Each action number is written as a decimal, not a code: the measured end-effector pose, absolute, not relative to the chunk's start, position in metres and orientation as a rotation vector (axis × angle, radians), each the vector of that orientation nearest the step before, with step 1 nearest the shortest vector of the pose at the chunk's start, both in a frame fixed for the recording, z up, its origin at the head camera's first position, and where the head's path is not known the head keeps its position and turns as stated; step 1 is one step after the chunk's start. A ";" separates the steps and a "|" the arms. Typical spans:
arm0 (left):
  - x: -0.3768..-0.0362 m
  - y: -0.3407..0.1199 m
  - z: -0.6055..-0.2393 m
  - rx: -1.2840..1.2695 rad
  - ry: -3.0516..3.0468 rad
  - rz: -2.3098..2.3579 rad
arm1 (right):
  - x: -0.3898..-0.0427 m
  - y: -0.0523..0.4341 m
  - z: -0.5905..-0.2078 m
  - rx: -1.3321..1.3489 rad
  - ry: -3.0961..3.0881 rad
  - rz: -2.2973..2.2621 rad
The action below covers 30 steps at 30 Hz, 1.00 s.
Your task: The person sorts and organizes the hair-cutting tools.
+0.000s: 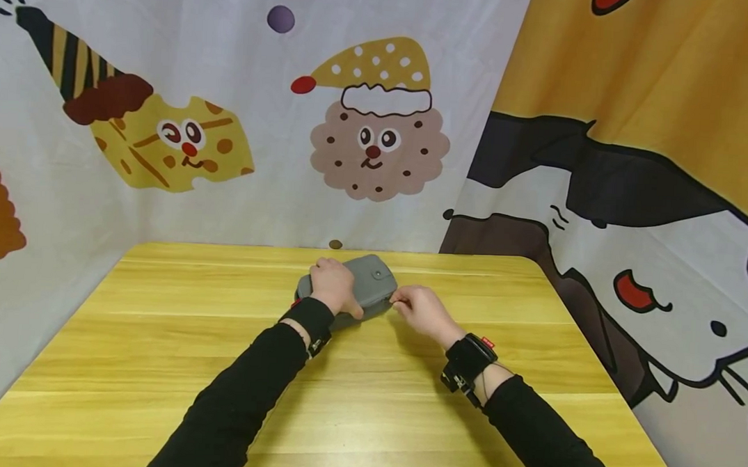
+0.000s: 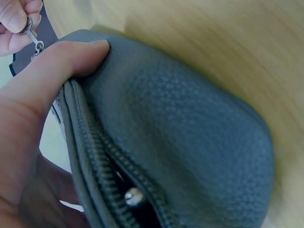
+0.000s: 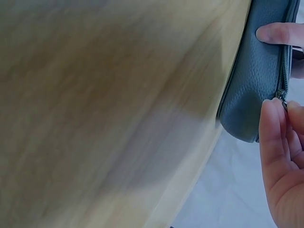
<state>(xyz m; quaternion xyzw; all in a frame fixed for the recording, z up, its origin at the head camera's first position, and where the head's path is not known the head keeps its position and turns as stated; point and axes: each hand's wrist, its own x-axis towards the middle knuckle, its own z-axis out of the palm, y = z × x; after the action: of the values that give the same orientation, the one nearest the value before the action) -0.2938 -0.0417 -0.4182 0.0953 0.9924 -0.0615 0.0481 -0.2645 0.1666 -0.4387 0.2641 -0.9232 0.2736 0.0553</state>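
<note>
Head view, pouch: a grey pouch (image 1: 362, 286) is seen lying on the yellow table (image 1: 155, 363), toward the far edge, near the middle.
Head view, left hand: the left hand (image 1: 334, 286) is laid over the pouch's left part, fingers curled round its near edge; the pouch is gripped.
Head view, right hand: the right hand (image 1: 423, 312) is placed just right of the pouch, fingertips closed at its right end. A black sleeve is worn on each arm, with a black wrist strap (image 1: 466, 361) on the right.
Head view, backdrop: cartoon-printed curtains (image 1: 366, 129) are hung behind and to the right of the table.

Left wrist view, pouch: the pouch (image 2: 190, 137) is shown close up, its leather grained, its zip (image 2: 102, 166) partly undone along the left edge.
Left wrist view, left hand: the thumb (image 2: 61, 61) is pressed on the pouch's top edge beside the zip.
Left wrist view, right hand: a metal zip pull (image 2: 34, 40) is pinched by the fingers (image 2: 16, 21) at top left.

Right wrist view, pouch: the pouch end (image 3: 251, 95) is seen resting on the blurred table (image 3: 109, 109).
Right wrist view, right hand: the fingers (image 3: 278, 142) are closed at the zip end; the pull is mostly hidden.
Right wrist view, left hand: one fingertip (image 3: 278, 34) is pressed on the pouch.
</note>
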 end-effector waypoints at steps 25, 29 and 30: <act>-0.296 -0.036 -0.421 0.168 3.040 -0.089 | -0.261 0.142 -0.446 0.842 -2.795 0.805; -0.294 -0.037 -0.419 0.158 3.038 -0.094 | -0.260 0.139 -0.446 0.844 -2.799 0.821; -0.295 -0.037 -0.420 0.159 3.039 -0.096 | -0.260 0.139 -0.446 0.844 -2.795 0.829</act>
<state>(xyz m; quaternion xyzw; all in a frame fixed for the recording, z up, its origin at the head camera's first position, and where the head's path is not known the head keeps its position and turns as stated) -0.2947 -0.0368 -0.4198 0.0521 0.9970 -0.0315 0.0486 -0.2595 0.1394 -0.4459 0.2777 -0.9196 0.2729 0.0529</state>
